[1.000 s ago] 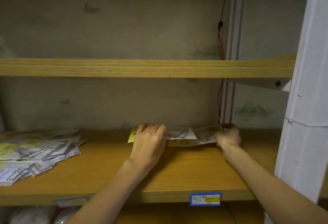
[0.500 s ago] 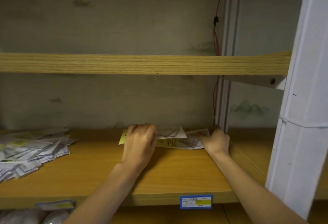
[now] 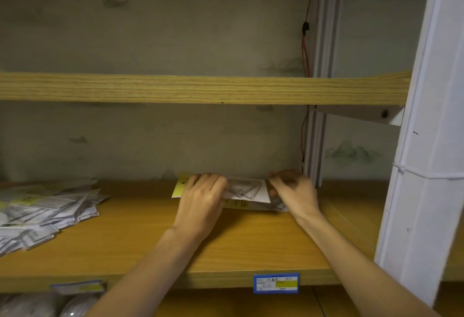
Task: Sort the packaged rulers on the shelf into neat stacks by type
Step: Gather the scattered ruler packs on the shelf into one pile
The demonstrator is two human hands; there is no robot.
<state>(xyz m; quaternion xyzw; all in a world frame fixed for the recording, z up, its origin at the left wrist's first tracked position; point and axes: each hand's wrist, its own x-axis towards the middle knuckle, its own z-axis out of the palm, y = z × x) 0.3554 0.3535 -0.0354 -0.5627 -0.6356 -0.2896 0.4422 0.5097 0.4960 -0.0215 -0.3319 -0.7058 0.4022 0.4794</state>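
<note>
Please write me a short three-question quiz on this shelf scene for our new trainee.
1. True or false: both hands are on the small stack of packaged rulers at the back of the shelf.
2. Where does the loose pile of packages lie: A) left end of the shelf, B) right end, C) upper shelf?
3. What colour frames the label on the shelf's front edge?

Key: 1 true: left hand, right hand. 2 A. 3 blue.

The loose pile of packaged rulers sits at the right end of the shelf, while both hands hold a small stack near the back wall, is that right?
Not quite. The head view shows the loose pile of packaged rulers at the left end of the shelf, not the right. The rest holds: the left hand and right hand hold a small stack near the back wall.
</note>
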